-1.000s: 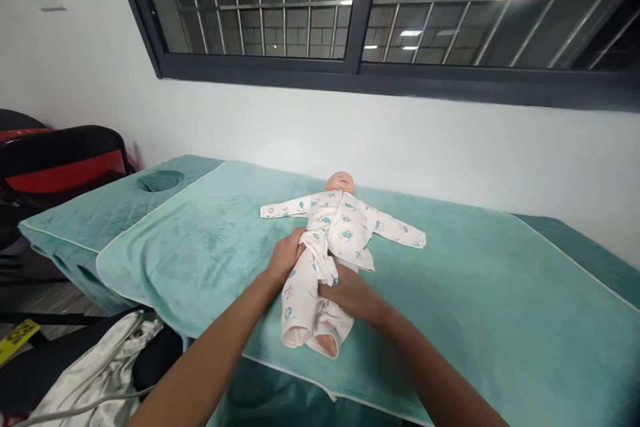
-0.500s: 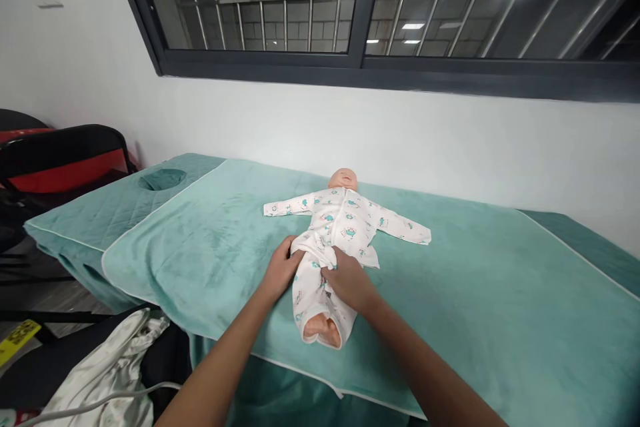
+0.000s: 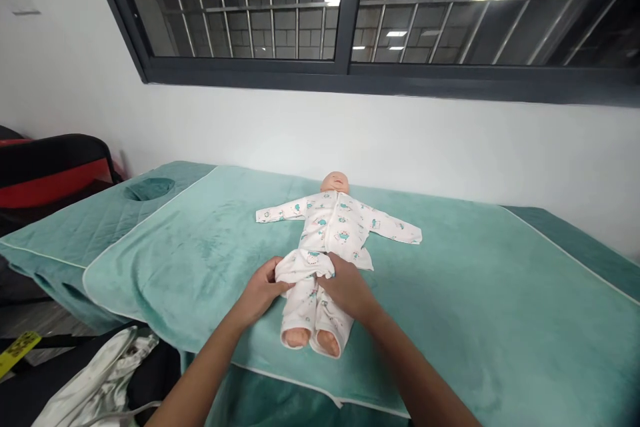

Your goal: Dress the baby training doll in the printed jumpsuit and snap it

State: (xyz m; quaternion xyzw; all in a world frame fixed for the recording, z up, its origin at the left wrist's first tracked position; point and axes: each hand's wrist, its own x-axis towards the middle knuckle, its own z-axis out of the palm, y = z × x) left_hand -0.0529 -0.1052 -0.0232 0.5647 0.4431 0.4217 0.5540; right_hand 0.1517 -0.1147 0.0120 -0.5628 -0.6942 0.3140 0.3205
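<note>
A baby doll [image 3: 335, 182] lies face up on the green bed cover, its head toward the wall. It wears a white printed long-sleeved top [image 3: 331, 221] with both sleeves spread wide. Matching white pants [image 3: 301, 310] cover its legs, and the feet show at the two leg openings. My left hand [image 3: 263, 288] is closed on the left side of the bunched pants waist. On the other side, my right hand [image 3: 347, 287] pinches the waist cloth near the middle; its fingertips are partly hidden by the fabric.
The green cover [image 3: 475, 293] spreads over a massage bed with a face hole [image 3: 150, 188] at the left end. Red and black chairs [image 3: 55, 170] stand at the far left. White cloth [image 3: 97, 380] lies on a dark surface at lower left. A barred window [image 3: 345, 13] is above.
My left hand has moved left and slightly down, drawing the pants waist outward. The pant legs now lie apart, with a foot showing in each opening. The view has shifted slightly.
</note>
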